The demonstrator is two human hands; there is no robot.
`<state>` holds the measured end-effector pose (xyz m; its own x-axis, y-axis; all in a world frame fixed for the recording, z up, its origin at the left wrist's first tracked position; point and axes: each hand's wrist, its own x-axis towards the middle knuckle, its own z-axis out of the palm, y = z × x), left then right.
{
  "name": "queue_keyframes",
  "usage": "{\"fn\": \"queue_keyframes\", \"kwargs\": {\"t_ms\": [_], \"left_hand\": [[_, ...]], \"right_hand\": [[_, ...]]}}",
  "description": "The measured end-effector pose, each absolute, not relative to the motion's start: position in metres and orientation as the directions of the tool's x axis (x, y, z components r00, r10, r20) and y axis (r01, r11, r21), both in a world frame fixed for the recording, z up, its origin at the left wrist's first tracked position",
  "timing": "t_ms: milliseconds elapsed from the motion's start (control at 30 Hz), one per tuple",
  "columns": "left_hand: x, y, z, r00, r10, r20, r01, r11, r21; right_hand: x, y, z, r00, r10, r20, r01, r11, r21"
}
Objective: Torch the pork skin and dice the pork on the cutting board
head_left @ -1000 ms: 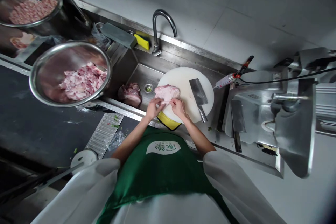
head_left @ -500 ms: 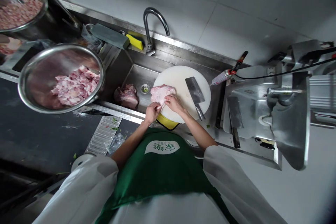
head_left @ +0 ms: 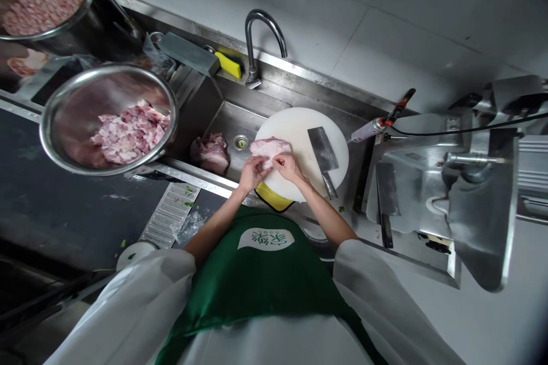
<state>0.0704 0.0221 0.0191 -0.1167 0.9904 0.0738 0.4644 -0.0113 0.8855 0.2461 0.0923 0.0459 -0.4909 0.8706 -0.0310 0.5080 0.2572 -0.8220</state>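
Observation:
A pale pink slab of raw meat (head_left: 269, 147) lies on a round white cutting board (head_left: 299, 125) set over the sink. My left hand (head_left: 253, 173) and my right hand (head_left: 289, 167) are side by side at the meat's near edge, fingers closed on it. A cleaver (head_left: 323, 151) rests flat on the board to the right of my hands, touched by neither.
Another piece of meat (head_left: 210, 152) lies in the steel sink (head_left: 226, 114) by the drain. A steel bowl (head_left: 64, 154) of chopped meat stands left, a second bowl (head_left: 40, 8) behind it. A faucet (head_left: 257, 40), a second cleaver (head_left: 384, 194) and a steel slicing machine (head_left: 475, 182) stand right.
My hands stay at the meat's near edge, fingers shifting slightly; the slab looks flatter and narrower now. The camera moved a little.

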Motion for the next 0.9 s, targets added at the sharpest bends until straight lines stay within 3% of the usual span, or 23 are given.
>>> {"fn": "queue_keyframes", "kwargs": {"t_ms": [233,500,667,900], "left_hand": [[0.086,0.042,0.021,-0.032,0.999,0.002,0.303,0.008,0.953],[0.081,0.035,0.009,-0.146,0.979,-0.14,0.109,0.156,0.982],[0.077,0.036,0.009,-0.157,0.967,-0.202,0.074,0.215,0.974],[0.074,0.031,0.015,-0.162,0.98,-0.113,0.131,0.135,0.982]], "right_hand": [[0.245,0.094,0.071,-0.374,0.927,-0.009,0.373,0.142,-0.917],[0.252,0.106,0.08,-0.281,0.96,-0.004,0.211,0.058,-0.976],[0.25,0.095,0.055,-0.294,0.95,-0.101,0.268,-0.019,-0.963],[0.237,0.093,0.028,-0.337,0.937,-0.088,0.365,0.044,-0.93]]}}
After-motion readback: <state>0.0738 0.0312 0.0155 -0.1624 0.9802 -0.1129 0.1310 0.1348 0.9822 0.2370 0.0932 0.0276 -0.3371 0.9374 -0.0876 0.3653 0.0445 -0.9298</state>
